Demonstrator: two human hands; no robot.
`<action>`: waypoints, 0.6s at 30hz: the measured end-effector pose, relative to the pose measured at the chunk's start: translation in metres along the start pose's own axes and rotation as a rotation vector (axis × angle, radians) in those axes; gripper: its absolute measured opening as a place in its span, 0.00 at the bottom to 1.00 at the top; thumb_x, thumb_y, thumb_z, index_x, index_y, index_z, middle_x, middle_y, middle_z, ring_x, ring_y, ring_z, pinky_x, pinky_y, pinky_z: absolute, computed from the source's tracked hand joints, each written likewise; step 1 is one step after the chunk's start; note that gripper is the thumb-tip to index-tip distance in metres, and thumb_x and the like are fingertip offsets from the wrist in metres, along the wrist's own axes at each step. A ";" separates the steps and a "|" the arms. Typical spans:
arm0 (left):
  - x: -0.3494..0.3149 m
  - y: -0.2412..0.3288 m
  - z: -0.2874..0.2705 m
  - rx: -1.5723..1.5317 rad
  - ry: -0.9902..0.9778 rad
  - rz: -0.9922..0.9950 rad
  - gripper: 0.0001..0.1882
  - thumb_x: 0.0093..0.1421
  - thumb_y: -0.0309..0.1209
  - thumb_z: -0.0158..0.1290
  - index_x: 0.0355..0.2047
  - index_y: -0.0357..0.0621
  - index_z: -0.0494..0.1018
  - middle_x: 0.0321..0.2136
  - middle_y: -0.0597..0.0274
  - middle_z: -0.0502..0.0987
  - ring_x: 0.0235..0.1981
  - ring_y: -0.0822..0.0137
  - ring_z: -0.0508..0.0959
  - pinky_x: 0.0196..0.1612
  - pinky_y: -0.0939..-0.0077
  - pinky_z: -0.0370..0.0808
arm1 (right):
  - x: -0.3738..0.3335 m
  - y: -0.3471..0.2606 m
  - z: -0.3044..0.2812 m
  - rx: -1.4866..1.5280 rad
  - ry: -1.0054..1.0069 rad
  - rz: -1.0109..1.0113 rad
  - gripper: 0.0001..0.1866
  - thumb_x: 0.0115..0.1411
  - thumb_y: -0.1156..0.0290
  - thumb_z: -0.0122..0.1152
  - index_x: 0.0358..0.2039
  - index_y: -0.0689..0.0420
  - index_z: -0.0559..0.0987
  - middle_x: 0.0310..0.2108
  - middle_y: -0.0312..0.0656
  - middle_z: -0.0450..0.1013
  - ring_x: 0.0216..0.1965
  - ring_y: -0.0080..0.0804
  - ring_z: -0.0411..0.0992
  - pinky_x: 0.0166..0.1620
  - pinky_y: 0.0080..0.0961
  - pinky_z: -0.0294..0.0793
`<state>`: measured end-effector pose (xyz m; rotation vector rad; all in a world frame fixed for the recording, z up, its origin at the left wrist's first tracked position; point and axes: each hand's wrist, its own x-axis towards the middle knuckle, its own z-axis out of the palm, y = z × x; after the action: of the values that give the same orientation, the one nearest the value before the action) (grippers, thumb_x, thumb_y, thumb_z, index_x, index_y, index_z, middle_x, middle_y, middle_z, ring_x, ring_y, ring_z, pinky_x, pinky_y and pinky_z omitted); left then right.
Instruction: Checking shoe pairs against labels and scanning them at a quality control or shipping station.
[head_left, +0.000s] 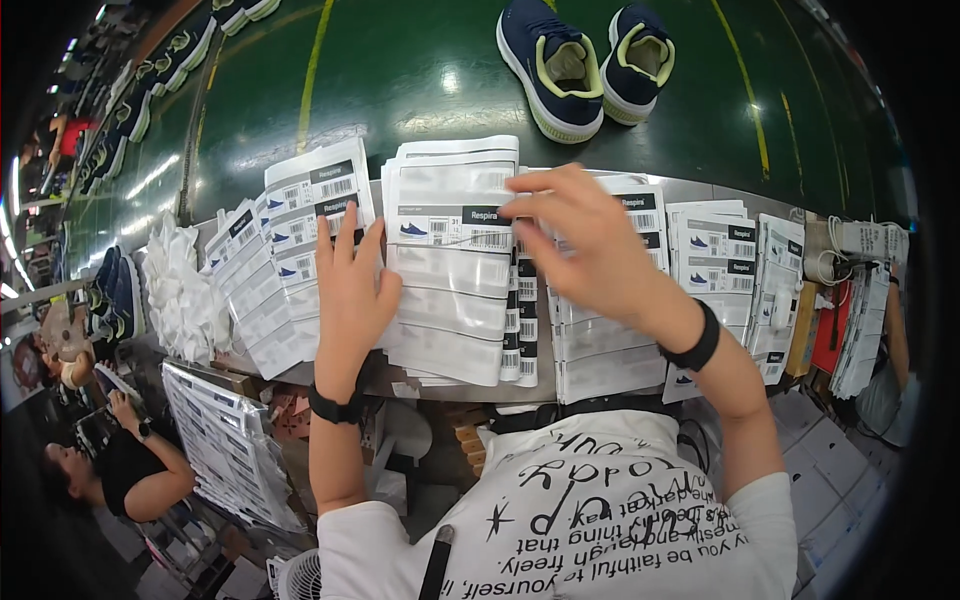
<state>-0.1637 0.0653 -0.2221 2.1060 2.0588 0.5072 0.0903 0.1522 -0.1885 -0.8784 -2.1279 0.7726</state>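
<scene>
A stack of white label sheets [445,310], printed with blue shoe pictures, barcodes and dark blocks, lies in front of me. My left hand [352,285] rests flat at its left edge, fingers spread, the fingertips over a neighbouring label stack [320,190]. At the right edge of the middle stack, my right hand [595,240] is bent, thumb and fingertips at the end of a shoe label [440,225]. They seem to pinch that end, though the thumb is slightly blurred. A thin curved edge runs across the sheet just below this label.
Beyond the stacks, a pair of navy shoes [565,80] stands on the green belt [400,70]. More label stacks [712,250] lie to the right. Crumpled white paper [183,290] is heaped at left, above bagged label sheets [225,440]. Another person [140,460] is at far left.
</scene>
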 end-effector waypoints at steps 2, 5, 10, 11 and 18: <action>-0.013 -0.001 -0.008 0.011 -0.034 -0.002 0.24 0.49 0.20 0.44 0.48 0.41 0.71 0.57 0.43 0.62 0.61 0.34 0.52 0.61 0.47 0.53 | 0.003 -0.005 0.033 0.009 -0.032 -0.044 0.07 0.49 0.76 0.60 0.30 0.59 0.77 0.36 0.42 0.73 0.42 0.39 0.69 0.46 0.33 0.67; -0.027 0.006 -0.018 0.014 -0.051 -0.008 0.23 0.49 0.20 0.44 0.49 0.36 0.70 0.57 0.42 0.62 0.60 0.38 0.56 0.60 0.49 0.56 | 0.006 -0.006 0.056 -0.266 -0.040 -0.113 0.06 0.48 0.74 0.61 0.28 0.59 0.76 0.34 0.39 0.73 0.40 0.37 0.68 0.49 0.34 0.62; -0.029 0.047 -0.037 -0.456 0.082 -0.335 0.21 0.52 0.22 0.52 0.49 0.35 0.69 0.47 0.49 0.72 0.46 0.58 0.74 0.47 0.68 0.70 | 0.009 -0.013 0.025 0.306 -0.200 -0.004 0.01 0.52 0.75 0.60 0.27 0.55 0.77 0.29 0.32 0.73 0.34 0.29 0.69 0.52 0.33 0.57; -0.036 0.047 -0.040 -0.459 0.094 -0.337 0.21 0.52 0.22 0.52 0.49 0.35 0.69 0.47 0.49 0.72 0.46 0.58 0.74 0.47 0.68 0.70 | 0.007 -0.020 0.019 0.301 -0.206 -0.014 0.01 0.52 0.75 0.60 0.27 0.55 0.77 0.29 0.32 0.73 0.34 0.29 0.69 0.52 0.33 0.57; -0.057 0.074 -0.037 -1.125 0.145 -0.474 0.09 0.57 0.27 0.55 0.25 0.32 0.74 0.15 0.74 0.67 0.18 0.84 0.59 0.20 0.86 0.55 | -0.040 -0.054 -0.008 -0.001 -0.166 -0.377 0.07 0.44 0.77 0.64 0.26 0.56 0.76 0.30 0.35 0.74 0.32 0.29 0.72 0.42 0.28 0.70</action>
<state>-0.1071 0.0008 -0.1699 0.9241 1.5839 1.3296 0.0990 0.0921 -0.1594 -0.4026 -2.3440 0.6642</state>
